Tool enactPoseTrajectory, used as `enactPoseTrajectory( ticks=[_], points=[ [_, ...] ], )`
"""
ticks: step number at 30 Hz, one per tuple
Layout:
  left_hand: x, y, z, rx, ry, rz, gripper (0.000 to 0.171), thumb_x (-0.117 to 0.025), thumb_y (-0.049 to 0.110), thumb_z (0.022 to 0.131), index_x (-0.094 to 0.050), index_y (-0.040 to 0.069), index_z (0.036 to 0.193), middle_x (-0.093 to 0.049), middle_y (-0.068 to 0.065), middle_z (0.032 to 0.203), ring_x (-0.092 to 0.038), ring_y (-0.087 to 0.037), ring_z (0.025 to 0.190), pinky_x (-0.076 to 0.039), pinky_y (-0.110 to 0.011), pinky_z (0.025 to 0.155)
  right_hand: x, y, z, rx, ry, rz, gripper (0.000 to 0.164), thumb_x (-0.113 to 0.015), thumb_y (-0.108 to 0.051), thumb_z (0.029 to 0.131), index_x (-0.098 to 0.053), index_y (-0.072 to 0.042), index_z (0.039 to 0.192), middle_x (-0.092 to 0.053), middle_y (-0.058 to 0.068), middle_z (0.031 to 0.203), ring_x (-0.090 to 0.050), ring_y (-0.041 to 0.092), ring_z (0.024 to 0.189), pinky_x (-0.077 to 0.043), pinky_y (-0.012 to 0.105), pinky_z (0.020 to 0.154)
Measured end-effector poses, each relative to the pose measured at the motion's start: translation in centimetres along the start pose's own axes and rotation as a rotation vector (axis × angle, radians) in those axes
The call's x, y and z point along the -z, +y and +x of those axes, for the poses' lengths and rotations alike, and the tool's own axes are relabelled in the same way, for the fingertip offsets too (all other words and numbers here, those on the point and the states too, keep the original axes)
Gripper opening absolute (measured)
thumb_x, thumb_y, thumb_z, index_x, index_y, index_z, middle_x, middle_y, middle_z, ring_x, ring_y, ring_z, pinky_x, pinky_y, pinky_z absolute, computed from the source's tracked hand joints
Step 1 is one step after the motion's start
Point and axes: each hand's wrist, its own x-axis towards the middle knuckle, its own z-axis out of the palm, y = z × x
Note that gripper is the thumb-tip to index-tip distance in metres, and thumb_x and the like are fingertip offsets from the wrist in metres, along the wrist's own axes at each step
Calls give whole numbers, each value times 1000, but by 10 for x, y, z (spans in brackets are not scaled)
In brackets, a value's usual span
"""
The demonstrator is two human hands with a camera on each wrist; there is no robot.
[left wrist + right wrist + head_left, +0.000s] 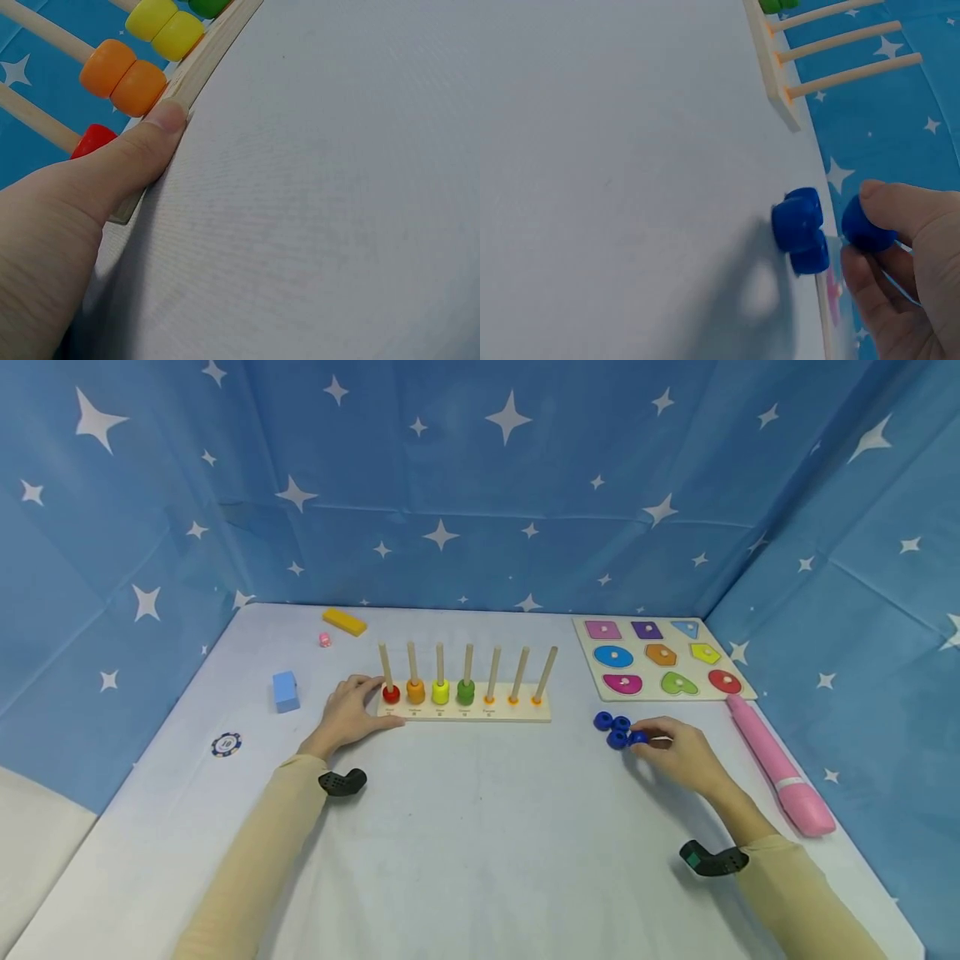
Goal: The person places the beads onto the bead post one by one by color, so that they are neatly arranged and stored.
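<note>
My left hand [347, 717] holds the left end of a wooden peg board [517, 713], its thumb along the front edge in the left wrist view. Red [391, 694], orange [137, 88], yellow [440, 693] and green beads [466, 692] sit on the board's left pegs; the three right pegs are bare. At the right, my right hand [678, 753] pinches a blue bead [866, 226] between thumb and fingers. Several other blue beads [797, 223] lie clustered on the table beside it, just left of the fingertips.
A shape puzzle board [628, 686] lies at the back right, with a pink tube-shaped thing [780, 768] along the right edge. Leftward are a blue block [285, 692], a poker chip [227, 744], a small pink cube [325, 640] and a yellow block [344, 622]. A starry curtain [480, 460] borders the table.
</note>
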Motion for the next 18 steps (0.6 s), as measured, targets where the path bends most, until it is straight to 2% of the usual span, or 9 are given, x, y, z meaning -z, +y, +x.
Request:
enactPoseTrajectory(
  ticks=[5,14,18],
  points=[
    [2,1,0,10,1,-2,99,-72,65,68,-39,10,144,-35,-17,139,-33,-35,122,-26,-53,102,0,-14,12,11,85,88,33,-68,-20,89,-62,-2,115,-63,15,110,-62,30,100,-45,10,79],
    [0,0,0,13,4,5,98,-73,64,68,-39,11,144,-36,-17,138,-33,-34,121,-27,-53,101,-1,-50,43,47,228,187,33,-66,-15,89,-59,0,117,-63,14,111,-60,25,103,-44,12,82],
    [0,1,1,5,3,3,99,-74,63,68,-40,10,144,-36,-17,137,-34,-35,120,-27,-53,100,1,-82,52,92,327,211,29,-67,-5,87,-60,6,113,-63,19,108,-61,28,99,-46,12,80]
  ],
)
